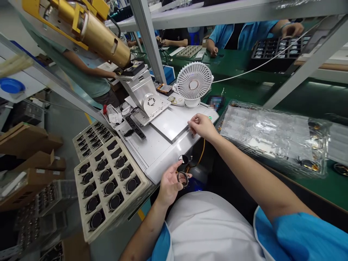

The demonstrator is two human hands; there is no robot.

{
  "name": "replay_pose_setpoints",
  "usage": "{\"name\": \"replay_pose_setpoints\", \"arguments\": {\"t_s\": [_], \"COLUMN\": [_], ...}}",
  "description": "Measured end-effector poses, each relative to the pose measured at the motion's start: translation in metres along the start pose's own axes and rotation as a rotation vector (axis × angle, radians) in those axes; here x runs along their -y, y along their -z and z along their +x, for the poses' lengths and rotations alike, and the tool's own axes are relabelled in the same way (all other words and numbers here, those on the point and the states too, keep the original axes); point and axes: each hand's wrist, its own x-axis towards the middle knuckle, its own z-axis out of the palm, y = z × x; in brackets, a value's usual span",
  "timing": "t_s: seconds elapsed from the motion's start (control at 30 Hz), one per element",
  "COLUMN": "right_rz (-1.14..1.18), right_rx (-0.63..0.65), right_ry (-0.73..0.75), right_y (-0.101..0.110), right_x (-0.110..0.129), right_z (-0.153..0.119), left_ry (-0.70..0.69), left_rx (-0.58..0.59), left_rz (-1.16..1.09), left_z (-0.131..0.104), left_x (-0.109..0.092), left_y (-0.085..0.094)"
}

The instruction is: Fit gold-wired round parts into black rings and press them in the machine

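Observation:
My left hand [169,184] is palm up near my lap, its thumb and fingers closed round a round watch case [183,179] with a dark rim. Just past its index fingertip shows a small dark disc [183,158]; whether they touch I cannot tell. My right hand [202,127] is at the front edge of the white machine base [163,163], beside a flat metal plate [171,125]. Its fingertips are pinched together, and what they hold, if anything, is too small to make out.
A tray [108,181] of round dark watch parts stands at the left. Behind the plate are a metal fixture [152,103] and a white fan [194,85]. A gold cylindrical machine head [106,40] hangs upper left. Plastic-covered trays [272,137] lie right. Co-workers sit opposite.

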Motion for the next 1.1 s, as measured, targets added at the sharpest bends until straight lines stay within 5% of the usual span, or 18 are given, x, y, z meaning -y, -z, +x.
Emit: {"name": "replay_pose_setpoints", "arguments": {"t_s": [0.1,0.2,0.3,0.47,0.57,0.7,0.87,1.1], "right_rz": [-0.010,-0.067,-0.067,0.280,0.433,0.483,0.504,0.459], "right_rx": [-0.046,-0.103,-0.095,0.303,0.277,0.187,0.235,0.281], "right_ry": [-0.097,-0.084,-0.016,-0.044,-0.057,-0.108,-0.148,-0.221], "right_y": [-0.001,0.002,0.000,-0.024,-0.033,-0.022,-0.011,-0.009], "right_x": [0.006,0.001,-0.015,-0.046,-0.052,-0.048,-0.044,-0.047], "right_z": [0.020,0.012,-0.023,-0.104,-0.128,-0.128,-0.125,-0.122], "left_ry": [-0.029,-0.082,-0.155,-0.303,-0.296,-0.259,-0.318,-0.338], "left_rx": [-0.017,-0.019,-0.029,-0.004,0.073,0.167,0.165,0.229], "left_rz": [0.032,0.089,0.236,0.652,0.779,0.693,0.542,0.837], "left_z": [-0.007,-0.015,-0.022,-0.020,-0.012,-0.007,-0.008,-0.007], "left_x": [0.000,0.001,0.004,0.013,0.015,0.013,0.011,0.005], "left_y": [0.003,0.007,0.008,0.000,-0.007,-0.014,-0.011,-0.005]}}
